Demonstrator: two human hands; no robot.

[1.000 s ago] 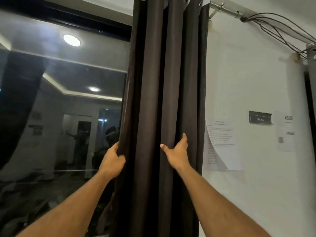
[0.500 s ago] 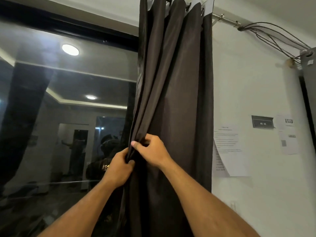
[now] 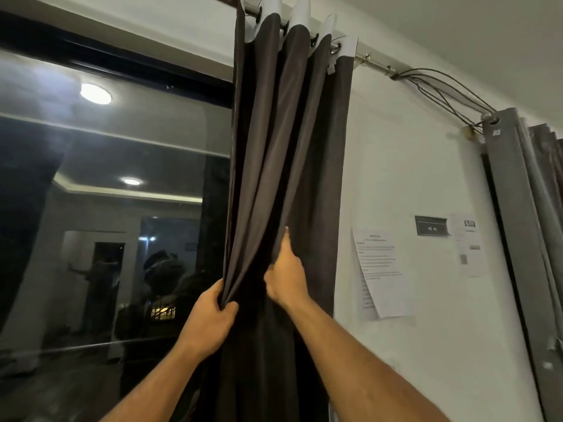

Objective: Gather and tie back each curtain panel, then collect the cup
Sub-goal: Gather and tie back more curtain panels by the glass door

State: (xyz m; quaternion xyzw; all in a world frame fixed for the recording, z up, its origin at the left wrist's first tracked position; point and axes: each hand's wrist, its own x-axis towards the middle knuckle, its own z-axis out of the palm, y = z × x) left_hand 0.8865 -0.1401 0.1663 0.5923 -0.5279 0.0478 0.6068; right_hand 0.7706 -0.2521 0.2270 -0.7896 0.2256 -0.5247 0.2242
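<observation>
Where the left hand (image 3: 210, 318) closes, its fingers and thumb curl round the bunched left edge of the dark brown curtain panel (image 3: 292, 166), pinching several folds together into one tight gather. Folds fan upward and rightward from that grip. Just right of it and slightly higher, the right hand (image 3: 286, 275) reaches into the cloth: index finger straight and pointing up along a fold, the other fingers tucked behind the fabric, so whether they clasp it cannot be told. The two hands sit near each other, a dark hollow of fabric between them.

Above both hands the panel rises in deep pleats to white-backed grommet tops threaded on a metal curtain rod (image 3: 374, 63). Below the hands the cloth hangs down out of view between the forearms.

Left of the left hand: a large dark window (image 3: 106, 208), glass reflecting ceiling lights and a room interior. Right of the right hand: white wall (image 3: 411, 153), with a printed paper sheet (image 3: 380, 272) stuck on it, its lower left corner curling. Further right, a small dark plaque (image 3: 432, 225) and more paper notices (image 3: 470, 245). Past those, at the far right edge, a second, grey curtain panel (image 3: 518, 239) hangs bunched. Thin cables (image 3: 441, 89) loop from the rod toward its top.

No cup in view.
</observation>
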